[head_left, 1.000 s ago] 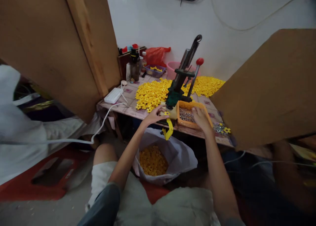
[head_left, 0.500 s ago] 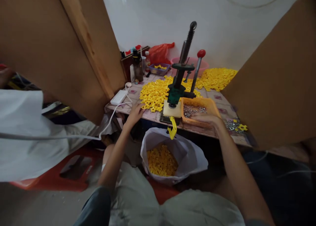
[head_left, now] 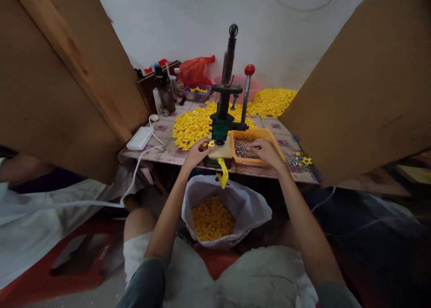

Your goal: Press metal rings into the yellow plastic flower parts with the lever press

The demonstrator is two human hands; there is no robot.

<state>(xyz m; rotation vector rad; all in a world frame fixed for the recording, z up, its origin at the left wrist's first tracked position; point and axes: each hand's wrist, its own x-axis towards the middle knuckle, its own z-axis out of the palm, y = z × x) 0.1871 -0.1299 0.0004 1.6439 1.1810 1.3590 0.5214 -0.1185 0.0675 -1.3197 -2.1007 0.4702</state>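
My left hand (head_left: 198, 154) is at the left side of the hand press (head_left: 222, 119), its fingers pinching a small yellow star-shaped plastic piece (head_left: 211, 144) at the pale block (head_left: 220, 151) under the ram. Over the orange basket (head_left: 274, 143) is my right hand (head_left: 266, 151), thumb and fingertips drawn together. Small shiny metal parts (head_left: 243, 149) fill the basket's bottom. Anything between the right fingertips is too small to make out. A yellow chute-like piece (head_left: 222, 173) sticks out below the block, above an open white sack (head_left: 256, 213) holding many yellow pieces.
Heaps of yellow pieces (head_left: 190, 127) lie behind the press and at the back right (head_left: 274, 102). The red-knobbed lever (head_left: 247, 92) rises at the press's right. A white power strip (head_left: 139, 138) sits at the left edge. Brown boards (head_left: 357, 83) flank the table; another person's arm (head_left: 27, 168) shows far left.
My left hand has moved from the pile's edge to the press block with a yellow star-shaped piece. My right hand's fingers have lifted from the metal parts and drawn together. The view has shifted.
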